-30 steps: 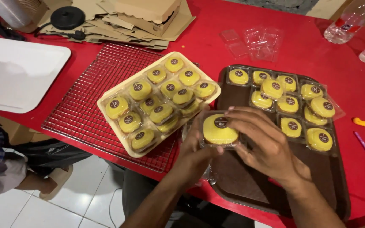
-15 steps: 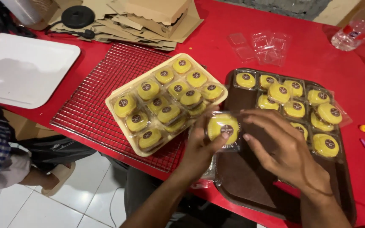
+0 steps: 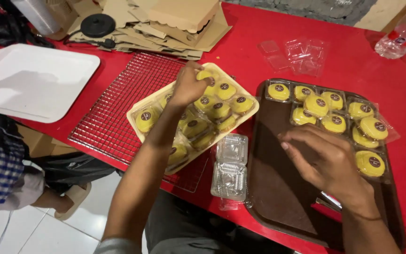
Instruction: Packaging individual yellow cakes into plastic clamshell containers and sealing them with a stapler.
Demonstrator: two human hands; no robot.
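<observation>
Two hands are at work in front of me, and I take them from the near edge outward; closest, an empty clear plastic clamshell point(image 3: 231, 167) lies open on the red table point(image 3: 353, 61), in the gap between the cream tray point(image 3: 247, 115) and the brown tray point(image 3: 278, 188), where either hand can get at it; my right hand point(image 3: 327, 162) hovers low over the bare near part of the brown tray, fingers spread and curled downward, and I see nothing held in it; whether the fingertips touch the tray I cannot tell; beyond it the far end of that tray carries yellow cakes point(image 3: 334, 123), each with a dark round sticker, sitting in clear shells and packed close together, which leaves the near half free as working room; my left hand point(image 3: 189, 84) stretches across to the far end of the cream tray, fingers closed round one wrapped yellow cake point(image 3: 205, 75) at the top of the heap; that tray rests on a wire cooling rack point(image 3: 118, 108), so it sits raised off the table; further out lie spare clear shells point(image 3: 301, 54), a stack of flat cardboard boxes point(image 3: 165, 21), and a white tray point(image 3: 29, 80) off to the left.
</observation>
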